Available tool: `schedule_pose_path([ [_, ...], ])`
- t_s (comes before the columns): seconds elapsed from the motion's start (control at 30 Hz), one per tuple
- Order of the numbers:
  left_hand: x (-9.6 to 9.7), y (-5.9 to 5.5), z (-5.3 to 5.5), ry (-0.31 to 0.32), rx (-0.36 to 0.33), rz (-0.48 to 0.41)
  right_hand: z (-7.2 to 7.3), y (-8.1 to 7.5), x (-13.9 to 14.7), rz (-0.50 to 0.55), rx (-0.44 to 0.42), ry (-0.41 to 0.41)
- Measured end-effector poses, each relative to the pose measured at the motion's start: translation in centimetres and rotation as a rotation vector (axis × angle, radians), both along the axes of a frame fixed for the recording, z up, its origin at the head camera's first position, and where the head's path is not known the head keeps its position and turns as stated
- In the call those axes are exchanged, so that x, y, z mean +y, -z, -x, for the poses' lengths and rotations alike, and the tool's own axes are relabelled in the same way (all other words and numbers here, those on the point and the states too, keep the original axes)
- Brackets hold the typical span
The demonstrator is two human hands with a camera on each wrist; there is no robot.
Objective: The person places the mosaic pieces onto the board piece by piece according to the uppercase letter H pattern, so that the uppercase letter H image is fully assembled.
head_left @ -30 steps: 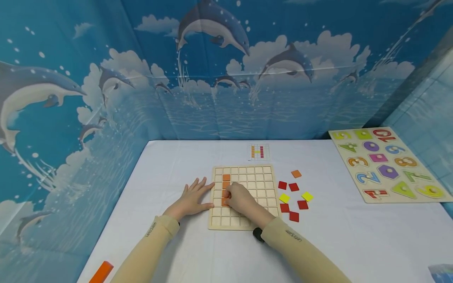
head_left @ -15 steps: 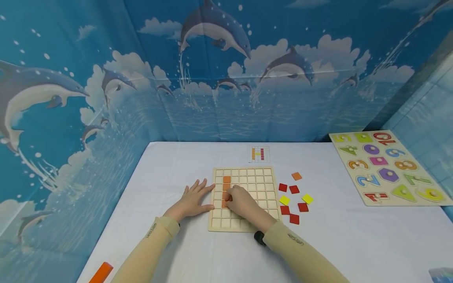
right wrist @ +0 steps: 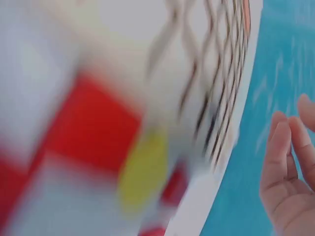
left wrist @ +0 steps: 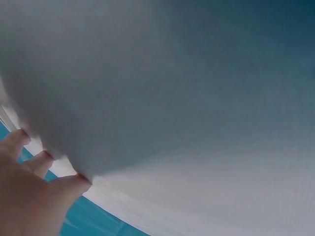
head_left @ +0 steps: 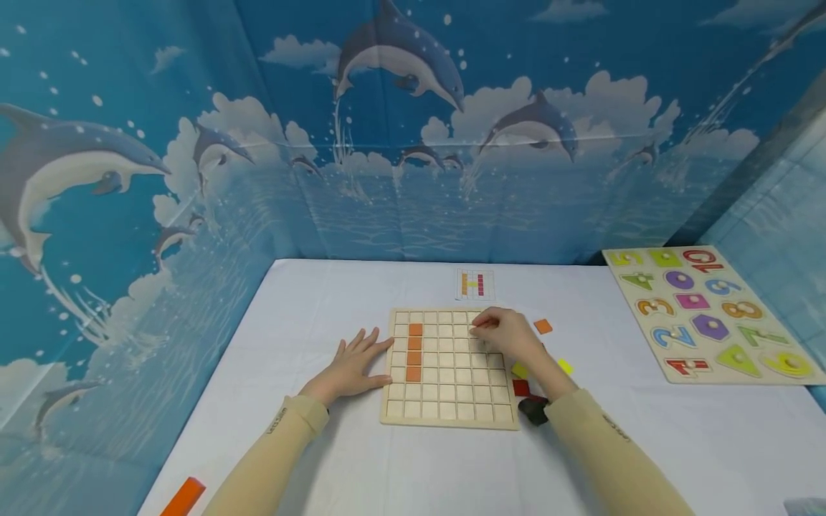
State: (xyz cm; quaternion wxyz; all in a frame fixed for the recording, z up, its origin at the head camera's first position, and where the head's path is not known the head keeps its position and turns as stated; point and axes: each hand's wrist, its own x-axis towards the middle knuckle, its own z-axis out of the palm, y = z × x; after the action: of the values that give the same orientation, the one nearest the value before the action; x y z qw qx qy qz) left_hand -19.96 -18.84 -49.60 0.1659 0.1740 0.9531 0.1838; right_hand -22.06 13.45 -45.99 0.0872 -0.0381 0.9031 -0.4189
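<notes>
A wooden grid board [head_left: 447, 411] lies on the white table, with a short column of square orange tiles [head_left: 414, 357] set in its left part. My left hand [head_left: 347, 371] rests with fingers spread on the cloth, fingertips touching the board's left edge. In the left wrist view that hand [left wrist: 34, 191] presses on white cloth. Above the board's right side hovers my right hand [head_left: 511, 335], fingers loosely bent. No tile shows in that hand [right wrist: 290, 172] in the right wrist view. A loose orange tile [head_left: 543, 326] lies beyond it.
Red tiles [head_left: 520, 388] and yellow tiles [head_left: 564, 366] lie right of the board, partly hidden by the right arm. A pattern card [head_left: 474, 284] is behind the board. At the far right sits a number puzzle [head_left: 713, 322]. An orange stick [head_left: 183, 497] lies front left.
My right hand has left the orange tiles and moved right across the board, uncovering the tile column. The left hand stays in place.
</notes>
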Motion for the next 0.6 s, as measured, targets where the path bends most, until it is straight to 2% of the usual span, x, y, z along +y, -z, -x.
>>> schedule_pose_path([
  [0.13, 0.0, 0.1, -0.1, -0.002, 0.004, 0.004, 1.3, 0.0, 4.1, -0.028, -0.044, 0.143],
  [0.27, -0.1, 0.0, -0.1, 0.007, 0.01, 0.003, 1.8, 0.3, 7.1, -0.04, -0.078, 0.236],
  [0.43, -0.1, 0.0, -0.1, 0.011, 0.007, 0.006, 2.1, 0.8, 9.6, -0.049, -0.094, 0.261],
  [0.6, -0.1, 0.0, -0.1, 0.014, 0.01, -0.003, 2.2, 1.0, 11.0, -0.036, -0.108, 0.284],
])
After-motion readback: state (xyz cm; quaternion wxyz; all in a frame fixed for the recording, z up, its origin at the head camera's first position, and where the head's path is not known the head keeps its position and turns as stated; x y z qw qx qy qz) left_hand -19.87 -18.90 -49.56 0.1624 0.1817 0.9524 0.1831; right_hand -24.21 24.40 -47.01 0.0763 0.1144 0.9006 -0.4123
